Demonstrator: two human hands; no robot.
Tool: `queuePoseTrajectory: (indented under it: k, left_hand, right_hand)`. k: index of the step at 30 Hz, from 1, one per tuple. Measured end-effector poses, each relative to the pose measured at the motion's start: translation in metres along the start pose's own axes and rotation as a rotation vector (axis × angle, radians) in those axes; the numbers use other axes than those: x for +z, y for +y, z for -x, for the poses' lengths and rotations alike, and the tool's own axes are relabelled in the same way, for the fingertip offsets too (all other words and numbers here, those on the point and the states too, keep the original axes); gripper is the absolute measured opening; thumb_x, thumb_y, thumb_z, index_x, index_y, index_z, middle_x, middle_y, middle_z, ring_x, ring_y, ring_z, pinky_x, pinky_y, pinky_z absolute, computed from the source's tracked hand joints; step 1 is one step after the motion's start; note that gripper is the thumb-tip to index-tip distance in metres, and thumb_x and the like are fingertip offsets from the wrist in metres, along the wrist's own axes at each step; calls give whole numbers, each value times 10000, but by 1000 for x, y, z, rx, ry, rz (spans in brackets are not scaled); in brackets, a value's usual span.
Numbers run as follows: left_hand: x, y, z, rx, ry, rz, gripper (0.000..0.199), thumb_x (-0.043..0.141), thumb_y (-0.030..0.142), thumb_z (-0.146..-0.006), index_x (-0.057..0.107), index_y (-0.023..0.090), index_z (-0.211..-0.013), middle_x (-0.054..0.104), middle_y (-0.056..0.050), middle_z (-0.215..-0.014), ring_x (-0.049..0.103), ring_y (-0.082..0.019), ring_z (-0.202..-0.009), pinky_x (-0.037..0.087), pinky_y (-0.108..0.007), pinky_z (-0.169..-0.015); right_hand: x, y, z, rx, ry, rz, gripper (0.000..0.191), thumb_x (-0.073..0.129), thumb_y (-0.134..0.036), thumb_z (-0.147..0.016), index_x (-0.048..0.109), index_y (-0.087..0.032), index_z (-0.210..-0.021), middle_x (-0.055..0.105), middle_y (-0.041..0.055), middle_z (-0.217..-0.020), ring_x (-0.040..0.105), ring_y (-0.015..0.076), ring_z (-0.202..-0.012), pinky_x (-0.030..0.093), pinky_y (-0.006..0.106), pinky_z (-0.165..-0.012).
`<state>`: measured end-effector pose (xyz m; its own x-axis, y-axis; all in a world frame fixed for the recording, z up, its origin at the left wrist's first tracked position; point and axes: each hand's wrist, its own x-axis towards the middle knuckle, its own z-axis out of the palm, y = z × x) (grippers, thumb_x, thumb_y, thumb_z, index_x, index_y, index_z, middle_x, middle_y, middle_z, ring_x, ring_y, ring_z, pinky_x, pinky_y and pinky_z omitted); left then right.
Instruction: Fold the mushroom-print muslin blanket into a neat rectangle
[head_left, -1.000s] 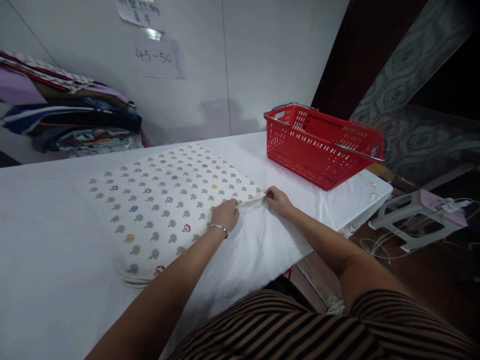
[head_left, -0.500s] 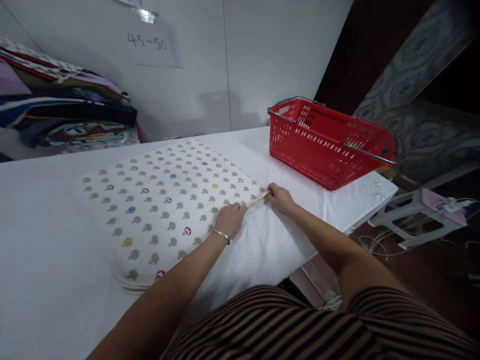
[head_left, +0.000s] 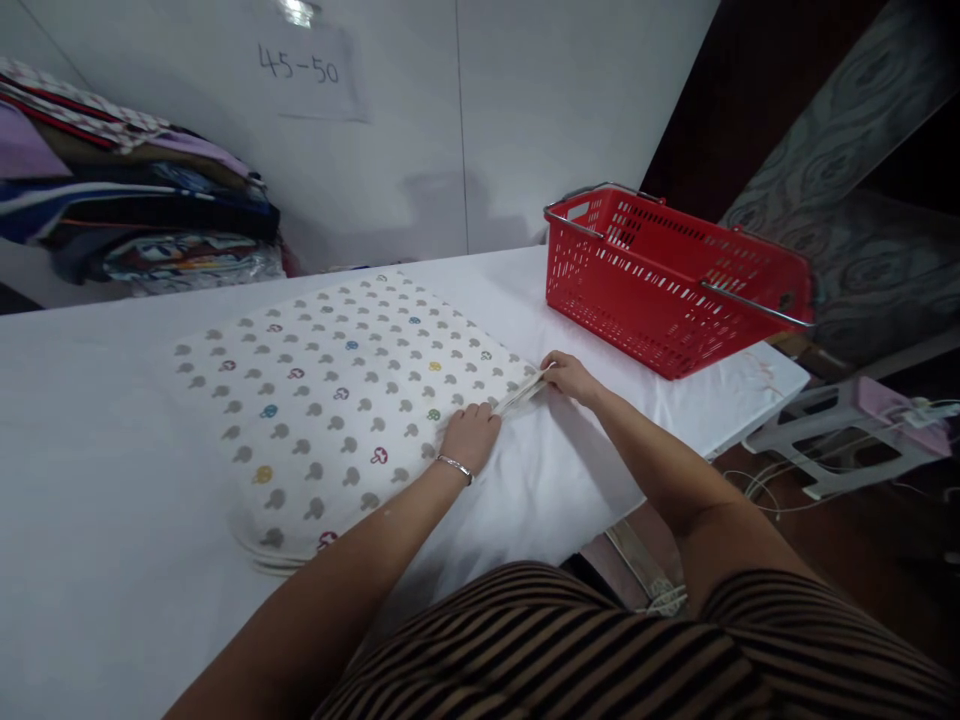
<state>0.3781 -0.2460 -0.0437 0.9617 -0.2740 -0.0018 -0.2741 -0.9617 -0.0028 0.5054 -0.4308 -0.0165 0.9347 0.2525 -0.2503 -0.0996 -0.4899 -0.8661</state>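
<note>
A folded white cloth (head_left: 352,400) printed with grey and coloured mushrooms lies flat on the white-covered table (head_left: 97,450). Its layers show along the near edge. My left hand (head_left: 471,438), with a bracelet at the wrist, is closed on that edge near its right part; the fingertips rest on top and the thumb is hidden. Farther right, my right hand (head_left: 568,378) pinches the cloth's right corner between thumb and fingers. The stretch of edge between both hands looks straight and slightly lifted.
A red basket (head_left: 660,300) with metal handles stands at the table's back right. Folded clothes (head_left: 150,215) are piled at the back left, by a wall bearing a paper marked 45-50 (head_left: 315,75). A plastic stool (head_left: 832,430) with cables is on the right.
The whole view has shifted slightly, so the table and basket appear a little farther right and higher. Both hands keep their places on the cloth's edge.
</note>
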Motion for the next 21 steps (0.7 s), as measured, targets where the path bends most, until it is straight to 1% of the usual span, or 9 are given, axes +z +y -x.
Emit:
queuePoseTrajectory:
  k: [6, 12, 16, 18, 21]
  left_hand:
    - [2, 1, 0, -22, 10, 22, 262, 374, 162, -914, 625, 153, -989, 580, -123, -1012, 503, -242, -983, 391, -366, -769]
    - [-2, 3, -4, -4, -26, -44, 257, 401, 97, -880, 618, 138, -1010, 581, -126, -1025, 516, -244, -982, 401, -357, -758]
    - [-4, 4, -7, 10, -46, -62, 247, 394, 94, -882, 614, 131, -987, 580, -124, -1025, 529, -238, -971, 409, -352, -755]
    - [-2, 3, -6, 20, -32, -61, 248, 386, 99, -888, 611, 133, -988, 582, -118, -1019, 533, -232, -971, 410, -347, -762]
    - [0, 0, -4, 30, 7, -47, 251, 377, 106, -893, 610, 142, -979, 588, -103, -991, 542, -221, -950, 412, -341, -771]
  right_hand:
    - [-3, -3, -1, -12, -24, 65, 170, 484, -62, -637, 525, -192, -738, 456, -75, -434, 402, 90, -398, 286, 187, -402]
    - [-5, -3, -3, -32, -54, 80, 146, 497, -69, -640, 534, -185, -720, 462, -70, -445, 401, 86, -406, 287, 192, -418]
    - [-5, -3, -4, -38, -55, 104, 123, 499, -86, -654, 536, -185, -716, 460, -69, -456, 399, 88, -421, 293, 198, -436]
    - [-5, -1, -4, -62, -33, 168, 128, 499, -99, -659, 554, -186, -736, 481, -64, -490, 423, 93, -451, 308, 200, -459]
    - [-6, 5, -3, -135, 28, 339, 161, 505, -137, -675, 602, -193, -790, 558, -40, -603, 480, 106, -540, 334, 204, -513]
